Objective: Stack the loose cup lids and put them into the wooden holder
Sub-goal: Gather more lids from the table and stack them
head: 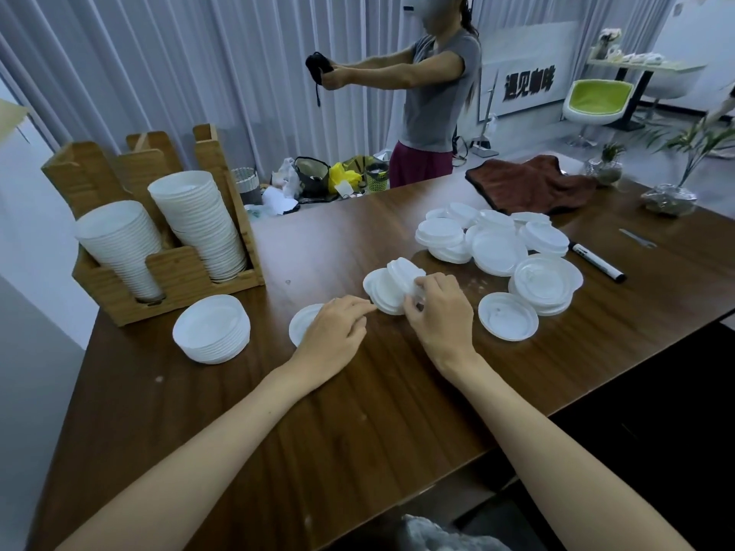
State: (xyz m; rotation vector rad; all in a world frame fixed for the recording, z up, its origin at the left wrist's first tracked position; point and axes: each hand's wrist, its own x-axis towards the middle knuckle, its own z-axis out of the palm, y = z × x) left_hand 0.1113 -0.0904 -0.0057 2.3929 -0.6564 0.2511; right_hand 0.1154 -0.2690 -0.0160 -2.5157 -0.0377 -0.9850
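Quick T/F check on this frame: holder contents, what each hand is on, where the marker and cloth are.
1. The wooden holder is empty. False: two tall lid stacks lean in it.
2. The right hand grips a small bunch of lids. True.
3. The left hand holds the marker. False: it rests over a single lid; the marker lies beside the loose pile.
4. A short stack sits on the table in front of the holder. True.
5. The brown cloth covers the loose pile. False: it lies behind it.
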